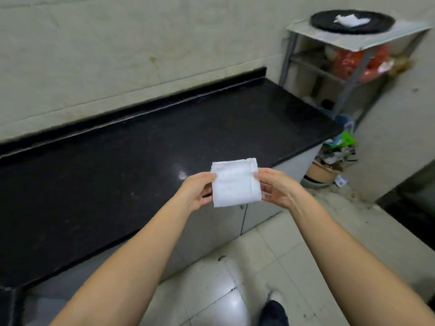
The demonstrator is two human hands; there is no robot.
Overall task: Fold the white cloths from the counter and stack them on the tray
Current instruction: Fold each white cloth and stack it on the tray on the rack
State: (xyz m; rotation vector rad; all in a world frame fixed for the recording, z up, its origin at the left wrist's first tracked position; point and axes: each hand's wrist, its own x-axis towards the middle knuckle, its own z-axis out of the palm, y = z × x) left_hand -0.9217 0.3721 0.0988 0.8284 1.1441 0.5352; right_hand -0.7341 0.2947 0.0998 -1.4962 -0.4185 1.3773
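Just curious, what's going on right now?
Left hand and right hand pinch folded white cloth above counter. Tray far right, one cloth aboard. Nothing between.

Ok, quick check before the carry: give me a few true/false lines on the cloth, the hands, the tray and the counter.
1. Both hands hold the folded cloth, left hand and right hand at its side edges. True.
2. The cloth lies flat on the counter. False: it is held up in the air.
3. The tray is bare. False: a white cloth already lies on it.
4. The tray sits on top of the shelf. True.
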